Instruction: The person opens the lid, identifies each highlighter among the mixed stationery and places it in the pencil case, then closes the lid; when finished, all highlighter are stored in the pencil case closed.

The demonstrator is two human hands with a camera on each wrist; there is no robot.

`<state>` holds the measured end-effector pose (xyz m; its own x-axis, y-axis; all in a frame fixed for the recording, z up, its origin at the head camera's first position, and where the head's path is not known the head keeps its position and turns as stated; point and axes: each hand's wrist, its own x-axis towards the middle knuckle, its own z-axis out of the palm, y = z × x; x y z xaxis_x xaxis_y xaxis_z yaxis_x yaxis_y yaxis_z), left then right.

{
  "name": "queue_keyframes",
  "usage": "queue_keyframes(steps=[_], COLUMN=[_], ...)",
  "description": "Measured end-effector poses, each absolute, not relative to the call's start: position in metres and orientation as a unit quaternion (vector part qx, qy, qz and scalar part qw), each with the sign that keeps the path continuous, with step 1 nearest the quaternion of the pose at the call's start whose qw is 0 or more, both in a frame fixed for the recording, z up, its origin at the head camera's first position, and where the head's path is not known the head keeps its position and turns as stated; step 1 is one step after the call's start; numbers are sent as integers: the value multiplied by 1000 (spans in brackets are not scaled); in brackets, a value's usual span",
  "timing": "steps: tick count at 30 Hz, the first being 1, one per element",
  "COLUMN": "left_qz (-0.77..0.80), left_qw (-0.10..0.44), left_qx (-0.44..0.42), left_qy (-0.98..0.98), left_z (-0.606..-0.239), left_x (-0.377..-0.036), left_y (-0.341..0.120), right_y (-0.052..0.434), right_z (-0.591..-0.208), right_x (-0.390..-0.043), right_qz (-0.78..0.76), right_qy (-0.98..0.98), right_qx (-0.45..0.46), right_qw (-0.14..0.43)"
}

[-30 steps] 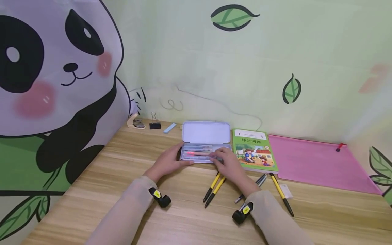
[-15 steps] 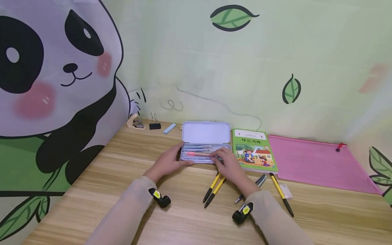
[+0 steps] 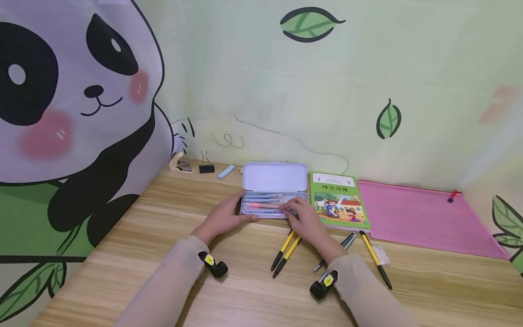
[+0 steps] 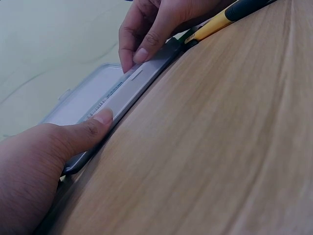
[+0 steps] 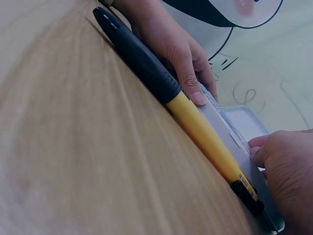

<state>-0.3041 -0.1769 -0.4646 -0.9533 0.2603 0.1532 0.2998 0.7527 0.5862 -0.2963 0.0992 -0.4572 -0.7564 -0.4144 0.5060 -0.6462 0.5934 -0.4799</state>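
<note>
An open pale pencil case (image 3: 274, 176) stands against the wall, its lid raised at the back. My left hand (image 3: 224, 217) holds the case's left end, the thumb along the front rim and the fingers behind that end. Inside lie several slim pens (image 3: 263, 196) and a pinkish pen (image 3: 267, 206) with a bright red tip. My right hand (image 3: 304, 220) reaches into the right half of the case and pinches the pinkish pen's right end between thumb and fingers. In the left wrist view the right thumb (image 4: 142, 55) sits right at the front rim, and the fingertips' grip is partly hidden.
Two yellow-and-black pens (image 3: 288, 254) lie before the case, a third yellow pen (image 3: 376, 259) further right beside a white eraser (image 3: 382, 255). Grey pens (image 3: 347, 240) lie near the right wrist. A green book (image 3: 340, 200), pink pouch (image 3: 425, 218), binder clip (image 3: 206, 168) and stapler (image 3: 180, 163) line the back.
</note>
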Motion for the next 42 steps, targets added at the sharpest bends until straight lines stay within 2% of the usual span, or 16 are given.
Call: queue_keyframes(steps=[8, 26, 36, 42], left_qz=[-322, -335, -339, -374], left_qw=[32, 38, 67, 80], left_qx=[-151, -149, -134, -151], left_qy=[-934, -930, -929, -912], left_z=[-465, -467, -467, -464], left_x=[-304, -305, -307, -304], left_y=[-178, -184, -198, -196], right_y=[100, 100, 103, 102], right_z=[-457, -453, -455, -453], right_x=[-296, -299, -297, -297], right_qz=[334, 330, 384, 395], right_qy=[-873, -832, -886, -892], right_qx=[308, 343, 195, 165], right_qw=[176, 286, 172, 147])
